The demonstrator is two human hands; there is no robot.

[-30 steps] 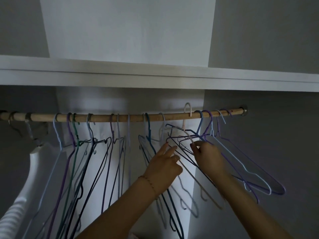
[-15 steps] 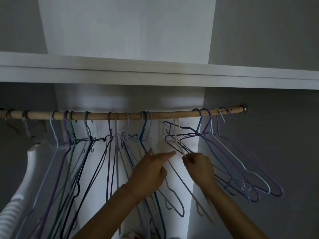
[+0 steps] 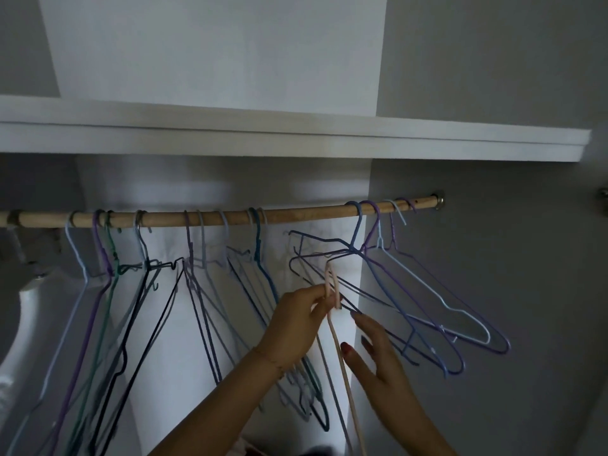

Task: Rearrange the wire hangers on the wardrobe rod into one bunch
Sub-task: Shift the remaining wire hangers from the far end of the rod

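A wooden rod (image 3: 296, 214) runs across the wardrobe with several wire hangers on it. Purple, green and dark ones (image 3: 108, 274) hang at the left, blue ones (image 3: 260, 255) in the middle, blue and lilac ones (image 3: 427, 291) at the right. A pale pink hanger (image 3: 332, 281) is off the rod, well below it. My left hand (image 3: 292, 327) pinches its hook. My right hand (image 3: 375, 350) is beside it with fingers spread, touching dark wires of the right group.
A white shelf (image 3: 296, 139) sits just above the rod. A thick white plastic hanger (image 3: 23, 317) hangs at the far left. The grey side wall (image 3: 493, 258) closes the right end by the rod bracket (image 3: 439, 200).
The pink hanger came off the rod and moved down. It passed from my right hand to my left. My right hand let go and dropped lower.
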